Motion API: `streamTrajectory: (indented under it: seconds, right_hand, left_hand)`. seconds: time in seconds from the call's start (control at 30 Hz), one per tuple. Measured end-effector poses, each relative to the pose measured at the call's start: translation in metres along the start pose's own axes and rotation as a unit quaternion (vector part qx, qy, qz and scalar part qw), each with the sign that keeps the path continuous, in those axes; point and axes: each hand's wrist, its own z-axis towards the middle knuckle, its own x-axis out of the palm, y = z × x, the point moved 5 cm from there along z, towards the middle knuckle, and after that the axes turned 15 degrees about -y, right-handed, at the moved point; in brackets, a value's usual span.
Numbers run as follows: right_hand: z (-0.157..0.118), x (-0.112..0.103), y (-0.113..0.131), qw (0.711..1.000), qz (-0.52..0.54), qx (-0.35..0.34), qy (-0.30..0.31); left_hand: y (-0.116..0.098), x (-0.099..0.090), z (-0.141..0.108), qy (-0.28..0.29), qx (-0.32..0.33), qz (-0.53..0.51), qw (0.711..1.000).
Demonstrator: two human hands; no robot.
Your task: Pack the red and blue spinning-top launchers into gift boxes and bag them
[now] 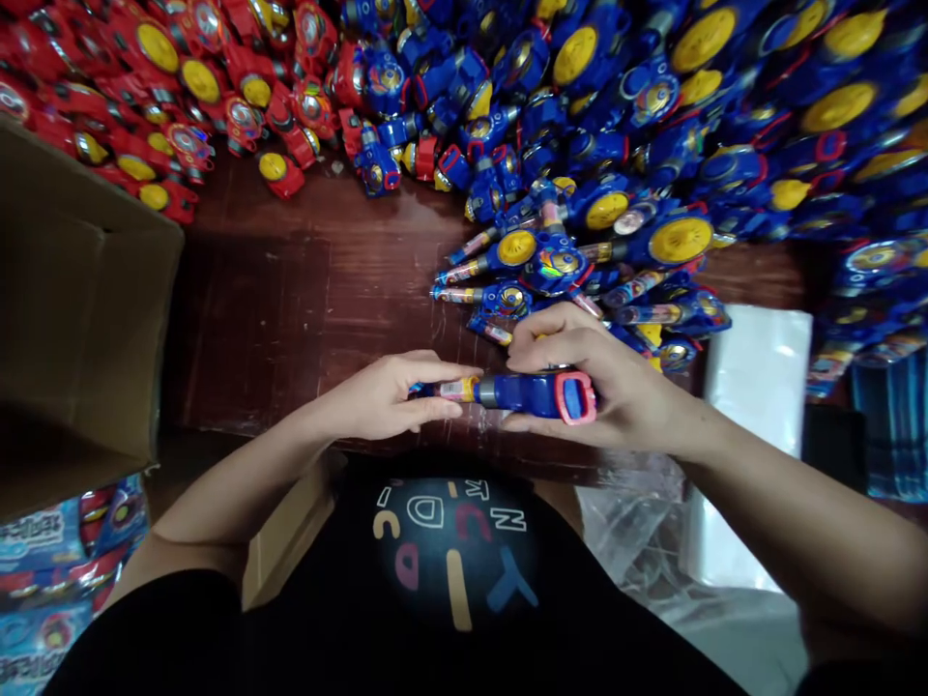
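Observation:
A blue toy [526,392] with a grey collar and a red-rimmed end lies level between my two hands, near the table's front edge. My left hand [395,394] pinches the labelled tube [456,390] at its left end, thumb below and fingers above. Around the blue body, my right hand [591,377] is closed, with the red-rimmed end by its palm. Just beyond my right hand lie several blue toys with labelled tubes [500,298] attached, pointing left.
Red toys [199,80] heap at the back left, blue toys [652,92] at the back and right. An open cardboard box [87,242] stands left on the brown table [290,290]. Clear plastic bags [758,387] lie right. Printed packages [43,580] sit at the lower left.

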Motion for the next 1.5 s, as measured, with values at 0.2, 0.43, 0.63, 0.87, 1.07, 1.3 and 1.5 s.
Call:
streamTrajectory:
  seconds: [0.2,0.43,0.63,0.87,1.07,1.3,1.5]
  right_hand:
    - [-0.009,0.001,-0.011,0.997,-0.043,0.004,0.065]
    - [-0.029,0.02,-0.007,0.978,-0.01,0.145,-0.149]
    - [-0.045,0.045,-0.021,0.802,0.252,0.504,-0.199]
    - [-0.034,-0.012,-0.005,0.924,0.015,0.245,-0.294]
    - [-0.047,-0.029,-0.027,0.899,0.108,0.36,-0.227]
    - [-0.061,-0.129,-0.071,0.922,-0.172,0.149,-0.314]
    - [-0.088,-0.221,-0.149,0.852,-0.329,0.243,-0.326]
  left_hand:
    - [-0.007,-0.003,0.002,-0.004,0.041,0.046,0.998]
    - [-0.008,0.002,-0.001,-0.133,0.2,0.24,0.941]
    - [-0.023,-0.006,0.005,-0.248,0.357,0.391,0.811]
    - [-0.013,-0.02,0.022,-0.141,-0.009,0.083,0.987]
    - [-0.042,0.002,0.033,-0.23,0.272,0.216,0.909]
    - [-0.051,0.036,0.152,-0.198,0.315,0.335,0.866]
    - [-0.042,0.027,0.197,-0.213,0.288,0.3,0.884]
